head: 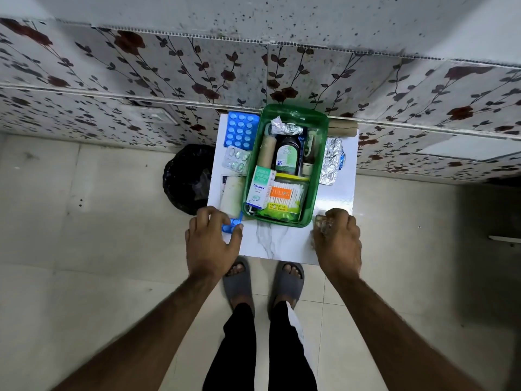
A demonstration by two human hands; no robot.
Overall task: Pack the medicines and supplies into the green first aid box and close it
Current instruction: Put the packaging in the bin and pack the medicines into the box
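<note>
Your left hand (pixel 212 235) pinches a small blue blister strip (pixel 231 224) at the counter's (pixel 282 244) near-left edge; lift it flat into the green first aid box (pixel 320 176) mid-counter. Your right hand (pixel 337 238) is closed around something clear at the near-right edge.

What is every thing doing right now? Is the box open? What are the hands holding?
Green plastic first aid box: open, no lid on, nearly full.
Dark syrup bottle: lying inside the box.
Packet of cotton swabs: inside the box, on top.
Large blue tablet strip: lying outside, left of the box.
Crumpled silver foil strip: outside, right of the box.
Left hand: fingers on a small blue tablet strip.
Right hand: closed around something clear.
</note>
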